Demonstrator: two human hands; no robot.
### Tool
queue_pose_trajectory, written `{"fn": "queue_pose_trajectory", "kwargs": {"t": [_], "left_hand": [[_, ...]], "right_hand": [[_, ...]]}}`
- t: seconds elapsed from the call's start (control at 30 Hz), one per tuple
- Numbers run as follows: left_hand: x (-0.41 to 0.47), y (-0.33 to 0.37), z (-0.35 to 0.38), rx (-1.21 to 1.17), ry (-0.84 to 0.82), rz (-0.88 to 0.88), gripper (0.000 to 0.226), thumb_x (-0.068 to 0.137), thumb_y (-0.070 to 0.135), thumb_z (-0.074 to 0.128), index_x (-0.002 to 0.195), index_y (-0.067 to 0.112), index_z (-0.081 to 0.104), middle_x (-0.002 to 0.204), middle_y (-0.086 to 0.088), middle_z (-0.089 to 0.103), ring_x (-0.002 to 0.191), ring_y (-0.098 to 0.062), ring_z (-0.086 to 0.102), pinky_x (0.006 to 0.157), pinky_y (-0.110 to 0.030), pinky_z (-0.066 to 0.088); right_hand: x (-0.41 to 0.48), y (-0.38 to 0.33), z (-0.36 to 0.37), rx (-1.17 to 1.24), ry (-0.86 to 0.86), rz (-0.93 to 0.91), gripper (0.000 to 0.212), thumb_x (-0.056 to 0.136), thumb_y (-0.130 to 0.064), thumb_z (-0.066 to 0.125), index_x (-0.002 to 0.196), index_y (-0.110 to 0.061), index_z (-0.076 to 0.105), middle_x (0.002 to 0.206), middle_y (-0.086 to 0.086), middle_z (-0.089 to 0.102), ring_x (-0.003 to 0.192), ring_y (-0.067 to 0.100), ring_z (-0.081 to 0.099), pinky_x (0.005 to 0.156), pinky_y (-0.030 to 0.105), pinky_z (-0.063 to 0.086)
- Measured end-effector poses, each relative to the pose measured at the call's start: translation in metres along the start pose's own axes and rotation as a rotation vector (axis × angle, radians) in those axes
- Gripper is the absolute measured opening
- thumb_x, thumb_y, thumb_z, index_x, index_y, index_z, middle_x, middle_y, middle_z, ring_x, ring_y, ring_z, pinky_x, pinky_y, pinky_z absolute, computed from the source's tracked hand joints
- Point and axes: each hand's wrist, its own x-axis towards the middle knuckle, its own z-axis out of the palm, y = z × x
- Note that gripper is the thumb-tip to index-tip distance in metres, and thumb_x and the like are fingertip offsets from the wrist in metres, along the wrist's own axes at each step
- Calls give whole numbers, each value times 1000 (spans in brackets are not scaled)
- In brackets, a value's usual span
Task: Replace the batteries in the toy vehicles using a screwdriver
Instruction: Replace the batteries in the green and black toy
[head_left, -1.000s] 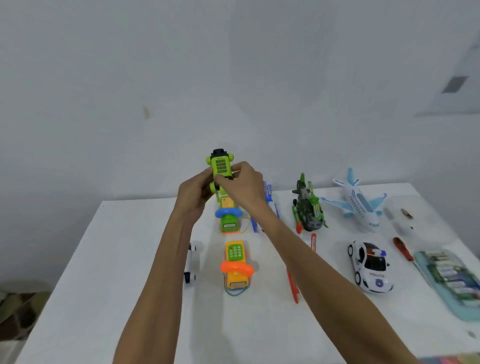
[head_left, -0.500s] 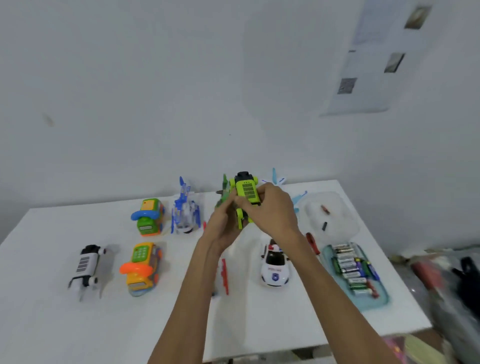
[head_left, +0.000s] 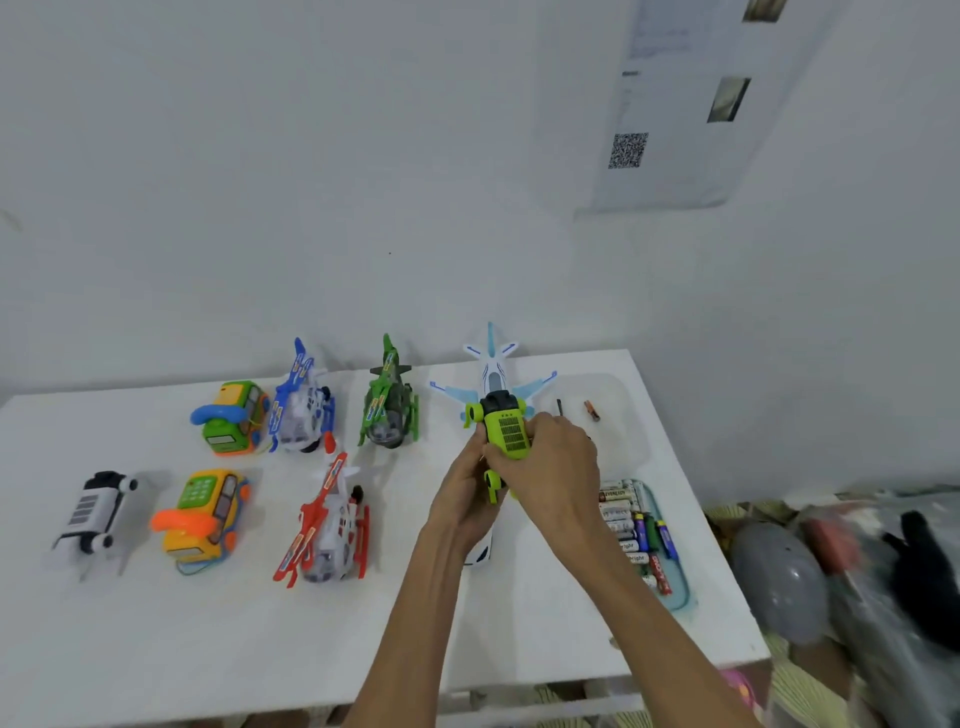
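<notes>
Above the white table (head_left: 156, 649), just before the toy plane (head_left: 493, 369), holds the green toy vehicle (head_left: 506, 434) aloft with both hands: left hand (head_left: 460, 501) curled around its underside, right hand (head_left: 550, 473) fingers wrapped over its side. Beside the right wrist, battery tray (head_left: 675, 587).

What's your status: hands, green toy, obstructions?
Left hand, right hand: both grip the green toy, held above the table. White car partly hidden under the forearms; battery tray right of them. Nothing else touching the toy.
</notes>
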Motion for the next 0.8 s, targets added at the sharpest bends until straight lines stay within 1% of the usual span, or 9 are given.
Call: {"fn": "queue_pose_trajectory", "kwargs": {"t": [0.07, 0.13, 0.2, 0.3, 0.43, 0.53, 0.63, 0.73, 0.8], "left_hand": [[1, -3, -2, -2, -13, 7, 44, 106, 40, 42, 132, 12, 64, 130, -16, 67, 114, -24, 68, 97, -36, 52], [0, -4, -4, 12, -22, 24, 44, 106, 38, 42, 133, 11, 63, 129, -16, 68, 114, -25, 67, 94, -35, 54], [1, -3, -8, 41, -25, 43, 45, 105, 37, 45, 137, 9, 60, 132, -19, 65, 117, -28, 64, 96, -37, 53], [4, -2, -14, 87, -37, 47, 48, 104, 36, 46, 141, 8, 56, 136, -22, 61, 120, -30, 61, 98, -39, 53], [1, 4, -19, 126, -87, 41, 48, 102, 38, 46, 138, 8, 59, 129, -19, 67, 112, -26, 67, 86, -33, 56], [1, 10, -22, 87, -118, 41, 44, 104, 37, 44, 133, 10, 63, 129, -18, 67, 112, -26, 68, 85, -33, 56], [0, 18, -23, 29, -119, 35, 42, 105, 35, 44, 133, 10, 63, 132, -19, 65, 114, -26, 67, 86, -34, 57], [0, 22, -26, -9, -117, 25, 43, 103, 35, 47, 133, 8, 62, 128, -18, 67, 109, -25, 69, 82, -33, 58], [1, 26, -28, -16, -98, 22, 44, 100, 38, 50, 129, 9, 66, 125, -17, 69, 107, -24, 70, 80, -33, 59]], "right_hand": [[-1, 1, 0, 17, 6, 3, 47, 78, -59, 71, 94, -16, 61, 89, 0, 62, 86, 21, 60, 69, 32, 44], [0, 1, 0, 9, 0, -2, 43, 79, -56, 70, 88, -16, 60, 84, 0, 63, 81, 21, 59, 66, 31, 39], [-1, 0, 1, -2, -5, -7, 39, 82, -53, 67, 81, -15, 57, 78, 2, 62, 74, 22, 57, 63, 31, 33], [-2, -2, 3, -29, -29, -5, 37, 85, -49, 64, 75, -15, 54, 74, 4, 62, 69, 22, 53, 63, 32, 31], [-1, -4, 4, -15, -66, -8, 38, 86, -51, 65, 79, -14, 61, 77, 2, 65, 72, 20, 57, 64, 32, 35], [2, -9, 3, 8, -63, -22, 37, 82, -54, 69, 81, -18, 65, 79, -1, 67, 76, 17, 60, 65, 30, 39], [5, -17, 1, 22, -75, -31, 34, 82, -52, 70, 78, -19, 63, 77, -1, 67, 75, 16, 59, 61, 28, 37], [3, -26, 2, -13, -47, -27, 36, 82, -54, 68, 77, -19, 62, 78, 1, 66, 76, 17, 56, 57, 28, 31], [2, -30, 5, -9, -28, -21, 37, 81, -57, 69, 77, -21, 61, 80, 1, 65, 78, 17, 57, 59, 28, 33]]}}
